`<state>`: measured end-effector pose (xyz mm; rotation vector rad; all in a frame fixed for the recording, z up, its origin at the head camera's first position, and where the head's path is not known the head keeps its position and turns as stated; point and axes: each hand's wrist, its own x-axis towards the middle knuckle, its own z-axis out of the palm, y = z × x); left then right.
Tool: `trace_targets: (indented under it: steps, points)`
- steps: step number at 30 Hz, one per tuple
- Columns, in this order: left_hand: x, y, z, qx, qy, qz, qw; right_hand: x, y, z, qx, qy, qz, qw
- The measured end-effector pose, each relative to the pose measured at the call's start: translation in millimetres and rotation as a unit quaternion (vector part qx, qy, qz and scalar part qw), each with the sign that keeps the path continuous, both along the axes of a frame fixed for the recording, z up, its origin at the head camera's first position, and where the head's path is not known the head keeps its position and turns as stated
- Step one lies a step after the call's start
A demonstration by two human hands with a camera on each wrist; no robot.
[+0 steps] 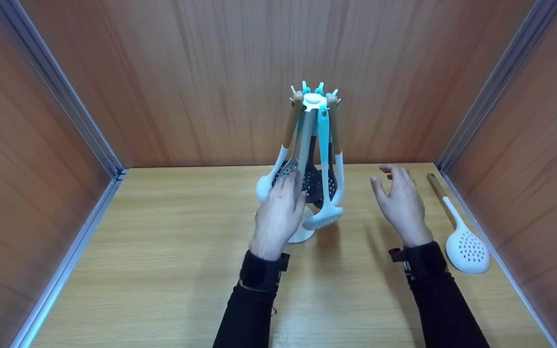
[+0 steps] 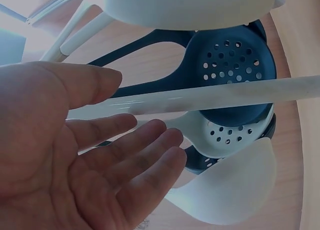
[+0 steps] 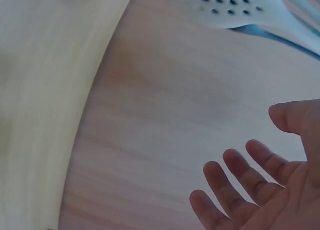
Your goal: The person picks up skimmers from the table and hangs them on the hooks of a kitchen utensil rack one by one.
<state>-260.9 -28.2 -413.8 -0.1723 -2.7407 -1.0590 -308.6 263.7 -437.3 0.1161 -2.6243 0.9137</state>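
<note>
A utensil stand with a pale pole [image 1: 309, 140] holds several hanging utensils. My left hand [image 1: 281, 212] is at the lower part of this pole. In the left wrist view, the pole passes between the thumb and the loosely extended fingers [image 2: 155, 177]. Around that hand hang a dark perforated skimmer [image 2: 232, 52] and a white ladle [image 2: 230, 187]. A white perforated utensil [image 1: 325, 217] with a light-blue handle hangs at the front right. My right hand [image 1: 402, 203] hovers right of the stand, fingers spread, holding nothing.
A white skimmer with a wooden handle [image 1: 469, 251] lies on the table by the right wall [image 1: 539, 169]. Wooden panels enclose the wooden tabletop [image 1: 177, 232] at the back and both sides. The stand's round base [image 1: 302, 236] shows below the utensils.
</note>
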Motion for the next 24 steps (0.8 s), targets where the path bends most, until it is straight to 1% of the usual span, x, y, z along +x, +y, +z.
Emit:
trace_targets:
  steps: [6, 13, 20, 24]
  points:
    - [3.1, -1.9, 3.6, 0.006, 0.001, 0.001, 1.0, -3.7, 13.3, -7.8, 0.015, -0.017, -0.024, 0.999]
    - [5.4, -5.1, 6.6, -0.014, 0.009, 0.003, 0.9999, -9.4, 32.6, -16.9, 0.036, -0.039, -0.038, 0.998]
    - [6.5, -10.5, 10.4, -0.013, -0.008, 0.007, 0.9999, -16.3, 51.4, -27.0, 0.049, -0.07, -0.059, 0.995]
    - [7.6, -13.7, 11.6, -0.013, -0.011, 0.009, 0.9998, -19.0, 61.5, -33.4, 0.055, -0.079, -0.072, 0.993]
